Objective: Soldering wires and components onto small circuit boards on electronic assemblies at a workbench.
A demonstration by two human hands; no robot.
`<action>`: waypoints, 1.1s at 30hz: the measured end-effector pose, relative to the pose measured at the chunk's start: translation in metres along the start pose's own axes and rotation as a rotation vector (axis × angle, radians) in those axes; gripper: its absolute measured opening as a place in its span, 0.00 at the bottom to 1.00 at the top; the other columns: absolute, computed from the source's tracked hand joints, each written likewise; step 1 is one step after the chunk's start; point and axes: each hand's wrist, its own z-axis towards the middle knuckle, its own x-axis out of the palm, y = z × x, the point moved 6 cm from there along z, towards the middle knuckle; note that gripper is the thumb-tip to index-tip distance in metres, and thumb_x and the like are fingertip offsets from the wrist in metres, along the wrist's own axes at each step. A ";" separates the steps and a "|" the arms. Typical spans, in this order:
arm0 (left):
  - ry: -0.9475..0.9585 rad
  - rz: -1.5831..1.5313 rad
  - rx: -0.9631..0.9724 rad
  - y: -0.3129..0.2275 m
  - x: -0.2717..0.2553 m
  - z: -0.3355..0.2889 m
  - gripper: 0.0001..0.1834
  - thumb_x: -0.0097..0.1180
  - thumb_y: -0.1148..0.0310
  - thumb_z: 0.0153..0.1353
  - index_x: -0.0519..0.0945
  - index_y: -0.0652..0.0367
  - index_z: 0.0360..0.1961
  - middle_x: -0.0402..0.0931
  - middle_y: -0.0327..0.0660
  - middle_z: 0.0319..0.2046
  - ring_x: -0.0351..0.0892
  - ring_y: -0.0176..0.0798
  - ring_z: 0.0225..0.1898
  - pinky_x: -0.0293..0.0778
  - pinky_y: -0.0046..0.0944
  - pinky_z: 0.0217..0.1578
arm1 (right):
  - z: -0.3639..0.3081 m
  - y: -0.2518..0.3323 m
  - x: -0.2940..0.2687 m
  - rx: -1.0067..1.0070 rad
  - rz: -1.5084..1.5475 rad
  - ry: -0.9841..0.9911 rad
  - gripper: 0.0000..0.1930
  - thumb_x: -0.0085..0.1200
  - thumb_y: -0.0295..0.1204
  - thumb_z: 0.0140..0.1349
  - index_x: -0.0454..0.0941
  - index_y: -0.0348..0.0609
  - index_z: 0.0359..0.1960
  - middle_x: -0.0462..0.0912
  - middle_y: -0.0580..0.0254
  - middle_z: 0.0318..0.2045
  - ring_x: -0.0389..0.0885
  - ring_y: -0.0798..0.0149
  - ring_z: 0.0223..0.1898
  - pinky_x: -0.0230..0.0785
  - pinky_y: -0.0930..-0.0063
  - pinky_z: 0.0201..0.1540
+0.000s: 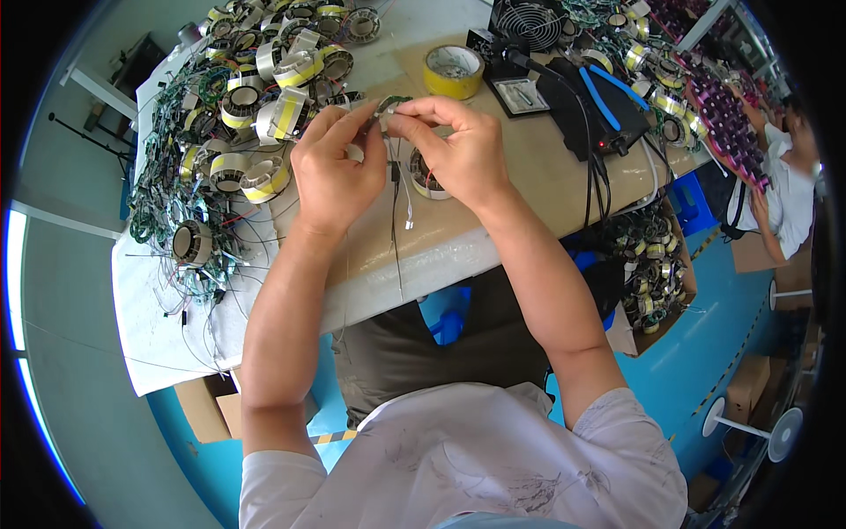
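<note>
your left hand and right hand both pinched a small green wired part (thin leads dangling) above the table.

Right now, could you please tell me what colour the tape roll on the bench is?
Yellow tape roll, head view.

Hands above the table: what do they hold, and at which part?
Both hands, left and right, pinch a small green wired part at its top between fingertips; thin wires hang below it. Exact grip spots are hidden.
</note>
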 end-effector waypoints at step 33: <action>-0.049 0.005 0.043 -0.003 -0.002 0.000 0.15 0.65 0.81 0.50 0.87 0.61 0.41 0.79 0.39 0.26 0.77 0.31 0.21 0.72 0.30 0.23 | 0.003 0.008 0.001 -0.161 -0.239 0.034 0.07 0.65 0.24 0.58 0.86 0.35 0.36 0.86 0.60 0.30 0.82 0.68 0.32 0.73 0.75 0.37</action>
